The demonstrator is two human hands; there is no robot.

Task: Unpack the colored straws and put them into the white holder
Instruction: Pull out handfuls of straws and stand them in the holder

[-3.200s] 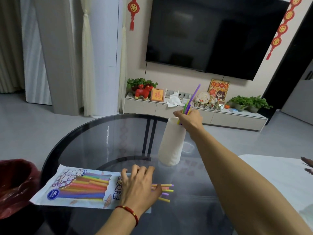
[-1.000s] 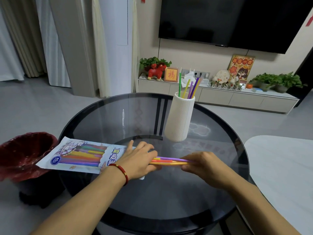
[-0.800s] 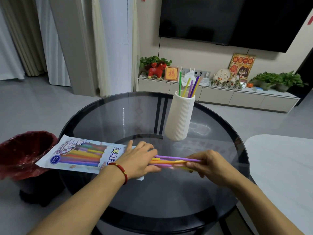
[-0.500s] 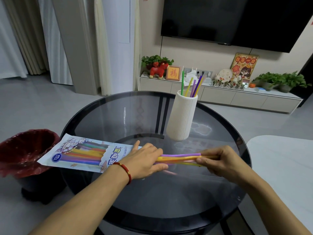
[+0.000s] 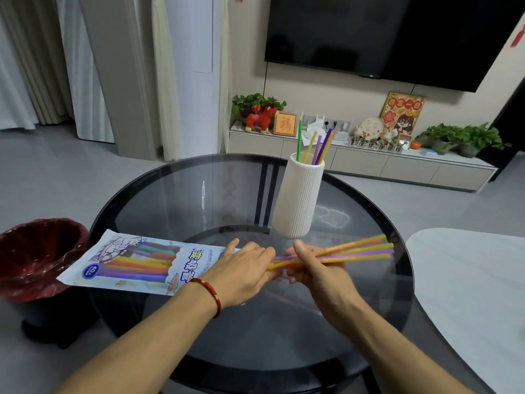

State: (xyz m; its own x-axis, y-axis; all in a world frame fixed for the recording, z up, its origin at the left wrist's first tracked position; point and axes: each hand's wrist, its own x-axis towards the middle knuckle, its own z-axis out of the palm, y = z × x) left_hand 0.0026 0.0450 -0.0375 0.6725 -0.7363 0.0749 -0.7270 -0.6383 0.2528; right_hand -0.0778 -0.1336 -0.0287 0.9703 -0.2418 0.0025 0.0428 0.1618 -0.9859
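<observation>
A printed straw packet [image 5: 136, 263] lies flat on the round glass table [image 5: 176, 194], its open end under my left hand [image 5: 244, 273], which presses it down. My right hand [image 5: 315, 268] is closed around a bundle of yellow, orange and purple straws [image 5: 358, 250] that sticks out to the right, almost fully out of the packet. The white ribbed holder [image 5: 298, 200] stands upright behind my hands, with several straws [image 5: 312, 146] in green, yellow and purple standing in it.
A dark red bin [image 5: 37, 254] sits on the floor at the table's left edge, partly under the packet's end. A white table [image 5: 477, 294] lies to the right. A TV cabinet with plants and ornaments [image 5: 369, 155] runs along the far wall.
My right hand left the holder, came down to the packet's mouth, gripped a new bundle of straws and drew it out to the right. My left hand stayed on the packet.
</observation>
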